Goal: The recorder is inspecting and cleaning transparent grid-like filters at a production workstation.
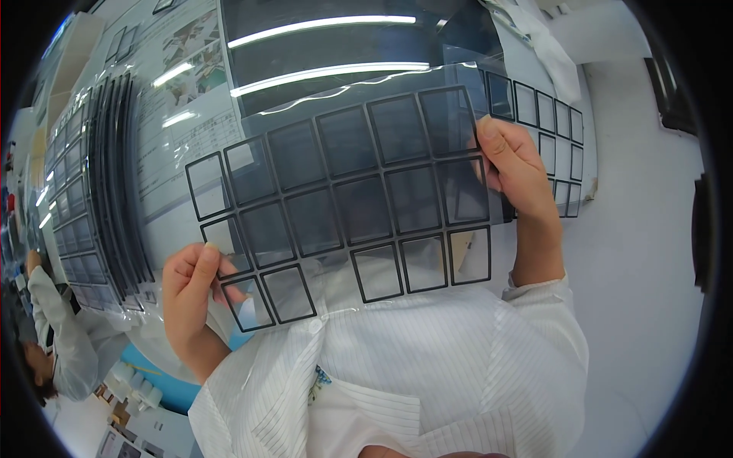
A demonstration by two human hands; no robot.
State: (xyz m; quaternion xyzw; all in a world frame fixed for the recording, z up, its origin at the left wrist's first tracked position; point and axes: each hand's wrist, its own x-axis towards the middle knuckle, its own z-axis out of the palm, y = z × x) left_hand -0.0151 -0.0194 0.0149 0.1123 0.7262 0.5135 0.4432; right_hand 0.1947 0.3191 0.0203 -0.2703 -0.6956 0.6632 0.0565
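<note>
A clear plastic sheet (pixel 343 191) printed with rows of black rectangular frames is held up in front of me, tilted. My left hand (pixel 191 282) pinches its lower left corner, thumb on top. My right hand (pixel 515 164) grips its right edge, thumb over a dark frame. Both sleeves are white with fine stripes. Light strips reflect in the sheet's upper part.
A stack of similar framed sheets (pixel 92 198) lies at the left on the white table (pixel 641 229). Another framed sheet (pixel 553 130) lies behind my right hand. Printed papers (pixel 183 91) lie under a cover. A person in white (pixel 53 336) sits far left.
</note>
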